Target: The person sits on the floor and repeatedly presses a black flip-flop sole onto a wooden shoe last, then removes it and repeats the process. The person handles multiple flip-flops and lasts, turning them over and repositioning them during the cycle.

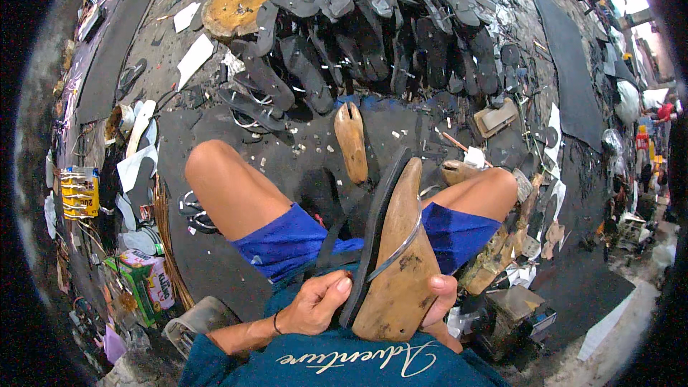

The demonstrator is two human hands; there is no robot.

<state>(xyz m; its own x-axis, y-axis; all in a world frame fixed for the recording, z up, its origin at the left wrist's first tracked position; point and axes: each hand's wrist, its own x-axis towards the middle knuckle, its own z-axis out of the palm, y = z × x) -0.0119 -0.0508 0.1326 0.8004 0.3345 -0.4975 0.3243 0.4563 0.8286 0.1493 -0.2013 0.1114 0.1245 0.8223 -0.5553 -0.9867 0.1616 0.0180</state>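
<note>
Sandal (pixel 367 244) sits strapped on the wooden foot form (pixel 398 265) over the person's lap, left hand (pixel 315 304) pinching its sole edge, right hand (pixel 438 301) clasping the form, the many finished sandals (pixel 373 29) lying beyond the form.

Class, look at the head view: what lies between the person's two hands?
In the head view, a wooden shoe last with a black sole against its left side and a thin strap across it lies between the left hand and the right hand.
</note>
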